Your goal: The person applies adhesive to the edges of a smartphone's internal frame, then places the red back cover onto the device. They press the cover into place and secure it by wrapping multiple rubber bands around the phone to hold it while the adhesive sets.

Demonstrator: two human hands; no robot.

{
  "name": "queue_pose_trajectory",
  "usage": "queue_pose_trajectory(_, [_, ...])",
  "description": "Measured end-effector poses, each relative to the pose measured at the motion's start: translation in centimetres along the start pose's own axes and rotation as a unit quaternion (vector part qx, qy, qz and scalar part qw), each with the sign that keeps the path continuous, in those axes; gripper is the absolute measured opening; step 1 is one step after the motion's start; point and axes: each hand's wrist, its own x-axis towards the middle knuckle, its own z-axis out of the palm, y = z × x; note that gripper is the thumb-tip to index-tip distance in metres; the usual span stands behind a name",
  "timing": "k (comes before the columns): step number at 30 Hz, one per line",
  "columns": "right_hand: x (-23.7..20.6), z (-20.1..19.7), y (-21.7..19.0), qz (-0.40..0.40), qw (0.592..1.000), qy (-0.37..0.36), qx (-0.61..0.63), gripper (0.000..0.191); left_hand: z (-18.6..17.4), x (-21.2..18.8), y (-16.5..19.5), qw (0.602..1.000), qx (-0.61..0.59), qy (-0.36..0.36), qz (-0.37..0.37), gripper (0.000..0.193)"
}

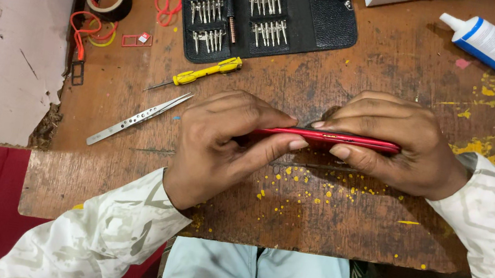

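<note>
Currently, a slim red phone (331,138) is held edge-up above the wooden table (361,64), pinched by left hand (228,139) and right hand (392,143), fingers closed along its edges. Step judged: seam inspection; tweezers (137,118) and screwdriver (195,75) lie near.

Single head cam, no second view to overlap. Looks steeply down from above the wooden workbench (325,227), close range. Bench's near edge runs across the lower frame, with the wearer's lap below it. Bench's far side reaches the top edge; the black bit case (271,16) sits there. Bench's left edge is in frame, right side cropped.
</note>
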Motion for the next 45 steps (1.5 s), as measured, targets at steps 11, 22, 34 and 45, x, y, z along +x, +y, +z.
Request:
queue_pose_trajectory(11, [-0.3, 0.0, -0.3, -0.006, 1.000, 0.007, -0.010, 0.026, 0.2, -0.1, 0.6, 1.000, 0.001, 0.002, 0.006, 0.018])
queue_pose_trajectory(22, [-0.7, -0.3, 0.3, -0.007, 1.000, -0.008, 0.017, 0.030, 0.6, -0.1, 0.9, 1.000, 0.008, 0.008, 0.005, 0.018])
queue_pose_trajectory(34, [-1.0, -2.1, 0.9, -0.034, 0.998, -0.043, -0.012, 0.030, -0.1, -0.5, 1.3, 0.999, 0.025, 0.030, 0.002, 0.018])
queue_pose_trajectory(45, [-1.2, -2.3, 0.7, -0.016, 0.999, -0.036, -0.027, 0.030, 0.4, -0.3, 1.2, 0.999, 0.045, 0.025, 0.014, 0.018])
